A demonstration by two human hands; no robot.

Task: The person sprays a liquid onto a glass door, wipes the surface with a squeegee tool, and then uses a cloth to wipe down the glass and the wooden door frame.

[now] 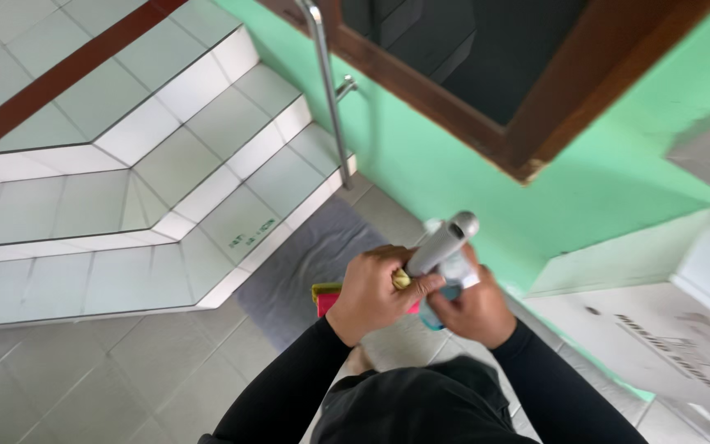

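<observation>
Black sleeves fill the bottom of the head view, running up to two bare hands held close together in front of the person's body, above a grey tiled floor [125, 378]. Left hand [375, 292] is curled shut around the lower end of a grey tube-like tool [445, 242], with a scrap of yellow cloth [402, 279] pinched against it. Right hand [474, 308] is closed on a small white and blue bottle [445, 288], which sits just beside the tube. A pink and yellow item [326, 298] shows partly behind the left wrist; what it is cannot be told. White tiled steps [207, 164] and a green wall [454, 164] lie beyond. With both hands crowded and several things gripped at once, the bottle or cloth could likely slip and fall onto the hard tiles.
</observation>
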